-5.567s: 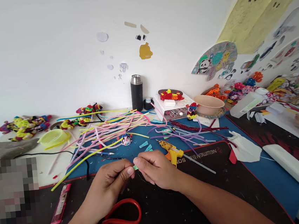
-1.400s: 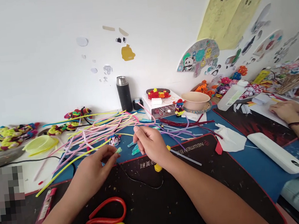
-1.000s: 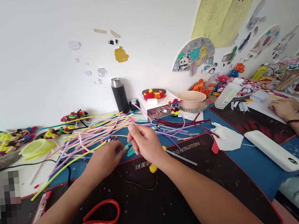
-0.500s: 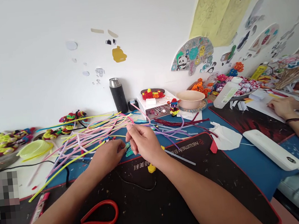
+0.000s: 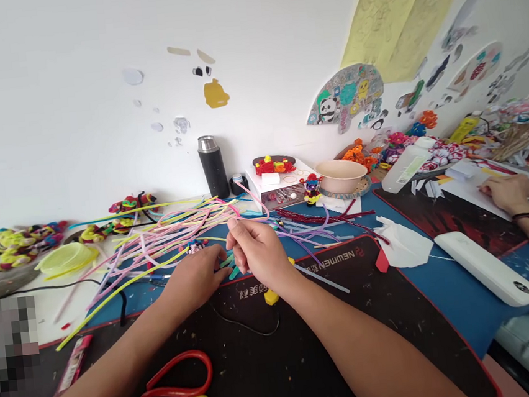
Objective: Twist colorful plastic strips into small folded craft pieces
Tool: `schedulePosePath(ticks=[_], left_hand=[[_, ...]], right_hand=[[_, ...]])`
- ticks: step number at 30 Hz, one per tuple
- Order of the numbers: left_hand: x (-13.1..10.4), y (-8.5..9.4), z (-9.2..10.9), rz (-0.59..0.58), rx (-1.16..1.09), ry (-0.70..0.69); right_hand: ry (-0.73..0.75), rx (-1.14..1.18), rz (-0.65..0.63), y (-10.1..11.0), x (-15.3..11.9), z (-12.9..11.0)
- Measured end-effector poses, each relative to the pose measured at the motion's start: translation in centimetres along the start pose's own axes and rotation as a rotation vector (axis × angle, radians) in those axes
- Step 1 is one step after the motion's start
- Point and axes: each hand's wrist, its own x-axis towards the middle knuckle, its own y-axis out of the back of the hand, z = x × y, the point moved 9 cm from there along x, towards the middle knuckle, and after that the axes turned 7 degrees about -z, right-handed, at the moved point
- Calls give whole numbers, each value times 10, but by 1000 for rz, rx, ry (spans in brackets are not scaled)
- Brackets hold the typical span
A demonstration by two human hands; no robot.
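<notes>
My left hand (image 5: 202,272) is beside a small green piece (image 5: 235,271) at the back edge of the black mat (image 5: 261,361). Its thumb and fingers are a little apart, and the gap between them shows nothing held. Just to the right, my right hand (image 5: 259,249) has its fingers curled together above the green piece; whatever they pinch is too small to make out. Behind both hands lies a loose heap of pink, yellow and purple pipe cleaners (image 5: 155,234). A yellow piece (image 5: 271,296) rests below my right wrist.
Red and yellow scissors (image 5: 180,391) lie at the front left. A black flask (image 5: 213,169), a white box (image 5: 281,181) and a beige bowl (image 5: 341,175) stand by the wall. A white power bank (image 5: 486,267) and another person's hand (image 5: 507,192) are at the right.
The fingertips of my left hand have parted and moved slightly away from my right hand. The whole view has shifted slightly, so things appear a little further right.
</notes>
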Motion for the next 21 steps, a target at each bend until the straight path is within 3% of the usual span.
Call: schedulePosePath(ticks=[14,21], left_hand=[[6,-8,-6,31,16,-7],[1,6,-13,33,-17,32]], right_hand=[[19,16,-20,-2,-1,2],[-10,12,-26,-5,-2,0]])
